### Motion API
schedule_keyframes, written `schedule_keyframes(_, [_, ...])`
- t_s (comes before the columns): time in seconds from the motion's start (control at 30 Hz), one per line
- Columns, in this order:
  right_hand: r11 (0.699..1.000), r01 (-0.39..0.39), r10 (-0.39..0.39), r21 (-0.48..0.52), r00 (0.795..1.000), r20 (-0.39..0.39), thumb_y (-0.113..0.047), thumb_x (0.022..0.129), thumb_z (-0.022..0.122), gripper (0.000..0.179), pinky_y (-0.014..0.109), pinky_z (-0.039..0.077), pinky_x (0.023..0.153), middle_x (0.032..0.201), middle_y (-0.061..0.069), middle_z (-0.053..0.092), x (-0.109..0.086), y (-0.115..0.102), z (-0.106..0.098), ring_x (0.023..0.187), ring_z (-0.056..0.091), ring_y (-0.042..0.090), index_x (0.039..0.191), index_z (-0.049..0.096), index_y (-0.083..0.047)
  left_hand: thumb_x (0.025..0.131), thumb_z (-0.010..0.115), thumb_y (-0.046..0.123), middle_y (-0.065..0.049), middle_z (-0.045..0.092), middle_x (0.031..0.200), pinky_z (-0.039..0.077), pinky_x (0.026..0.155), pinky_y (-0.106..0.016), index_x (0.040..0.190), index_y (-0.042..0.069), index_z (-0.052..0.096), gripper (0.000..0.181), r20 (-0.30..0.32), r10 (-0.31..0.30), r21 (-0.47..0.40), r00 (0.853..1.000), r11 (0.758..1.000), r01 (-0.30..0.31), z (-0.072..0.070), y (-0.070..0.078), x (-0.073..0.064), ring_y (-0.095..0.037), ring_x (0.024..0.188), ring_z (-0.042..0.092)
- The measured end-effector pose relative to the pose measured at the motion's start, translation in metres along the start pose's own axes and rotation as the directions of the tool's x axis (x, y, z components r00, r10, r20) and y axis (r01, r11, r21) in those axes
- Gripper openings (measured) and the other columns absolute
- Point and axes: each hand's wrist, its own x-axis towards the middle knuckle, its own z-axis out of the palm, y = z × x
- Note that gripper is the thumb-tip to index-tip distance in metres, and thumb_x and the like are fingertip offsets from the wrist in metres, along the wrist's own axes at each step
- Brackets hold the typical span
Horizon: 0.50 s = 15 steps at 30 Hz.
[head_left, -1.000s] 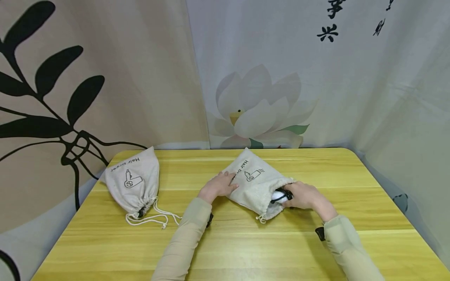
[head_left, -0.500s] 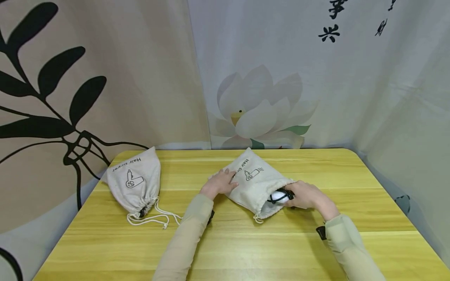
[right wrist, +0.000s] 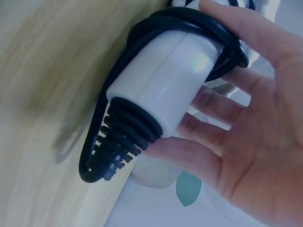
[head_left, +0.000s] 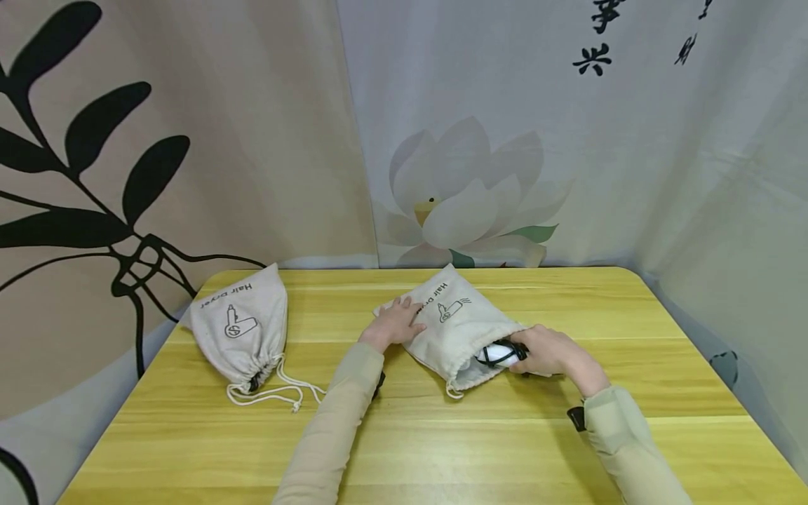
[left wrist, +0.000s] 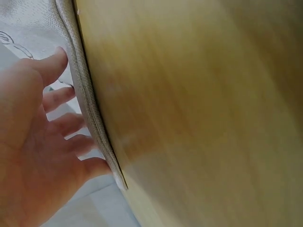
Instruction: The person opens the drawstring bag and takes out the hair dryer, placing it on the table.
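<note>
A pale cloth drawstring bag [head_left: 451, 333] printed "Hair Dryer" lies at the middle of the table, its mouth toward the lower right. My left hand [head_left: 393, 325] rests on the bag's left side; in the left wrist view its spread fingertips touch the seam edge. At the mouth, my right hand [head_left: 548, 351] holds a white hair dryer [head_left: 496, 353] by the handle. Close up in the right wrist view, the black cord [right wrist: 189, 20] is wound around that handle [right wrist: 163, 71], with a ribbed black sleeve at its end. The dryer's far part is hidden inside the bag.
A second "Hair Dryer" bag [head_left: 243, 326] lies at the table's left edge, drawn nearly closed, with white drawstrings [head_left: 271, 396] trailing toward the middle. The wooden table [head_left: 480, 449] ends at a printed curtain [head_left: 473, 189] behind.
The bag's mouth and lower corner have shifted left, and more of the white dryer with its black cord shows. The left hand has moved only slightly; the right hand stays almost in place.
</note>
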Motion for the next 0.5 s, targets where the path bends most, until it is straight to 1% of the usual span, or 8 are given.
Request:
schedule_keyframes(0.13, [1.000,0.002,-0.002,0.003,1.000,-0.005,-0.034,0.083,0.071,0.056,0.050,0.052,0.082,0.123,0.018,0.063,0.001,0.000,0.001,0.107,0.062,0.035,0.126,0.058,-0.001,0.099,0.043,0.039,-0.016,0.021,0.158,0.016,0.117,-0.059,0.148,0.014,0.033,0.056,0.005,-0.002,0.010,1.000,1.000,0.002,0.000,0.001,-0.002,-0.038,0.147,0.015])
schedule_keyframes(0.23, [1.000,-0.001,0.001,0.010,1.000,-0.010,-0.034,0.083,0.072,0.053,0.047,0.053,0.077,0.119,0.016,0.065,0.001,0.000,0.001,0.102,0.063,0.031,0.124,0.060,-0.002,0.100,0.044,0.036,-0.018,0.025,0.156,0.019,0.117,-0.056,0.147,0.013,0.035,0.054,0.011,0.019,0.046,1.000,0.999,-0.020,-0.002,0.007,-0.007,-0.040,0.145,0.019])
schedule_keyframes(0.3, [1.000,-0.002,0.002,0.013,1.000,-0.011,-0.033,0.083,0.072,0.051,0.044,0.052,0.075,0.117,0.014,0.066,0.002,0.000,0.002,0.099,0.064,0.028,0.122,0.060,-0.003,0.100,0.045,0.033,-0.019,0.031,0.153,0.023,0.117,-0.052,0.146,0.011,0.037,0.052,0.013,0.052,0.065,0.999,0.996,-0.053,-0.005,0.013,-0.012,-0.040,0.143,0.026])
schedule_keyframes(0.37, [1.000,-0.003,0.003,0.014,1.000,-0.009,-0.033,0.083,0.072,0.050,0.041,0.051,0.072,0.114,0.013,0.067,0.002,0.000,0.001,0.095,0.063,0.025,0.121,0.061,-0.004,0.100,0.045,0.030,-0.019,0.039,0.149,0.028,0.116,-0.047,0.144,0.008,0.040,0.050,0.022,0.087,0.072,0.996,0.993,-0.089,-0.008,0.020,-0.017,-0.037,0.139,0.034])
schedule_keyframes(0.43, [1.000,-0.001,0.001,0.010,1.000,-0.008,-0.033,0.083,0.072,0.049,0.039,0.049,0.069,0.112,0.012,0.067,0.002,0.001,0.001,0.091,0.062,0.022,0.120,0.061,-0.004,0.100,0.046,0.027,-0.018,0.047,0.143,0.035,0.113,-0.043,0.141,0.005,0.043,0.047,0.037,0.115,0.050,0.993,0.992,-0.116,-0.009,0.027,-0.022,-0.032,0.132,0.045])
schedule_keyframes(0.5, [1.000,-0.004,0.004,0.008,1.000,-0.006,-0.033,0.083,0.072,0.048,0.037,0.047,0.067,0.110,0.011,0.067,0.003,0.001,0.002,0.089,0.061,0.019,0.120,0.061,-0.004,0.100,0.045,0.025,-0.016,0.048,0.143,0.039,0.110,-0.039,0.141,0.004,0.042,0.046,0.050,0.128,0.028,0.990,0.991,-0.130,-0.009,0.033,-0.026,-0.028,0.129,0.049])
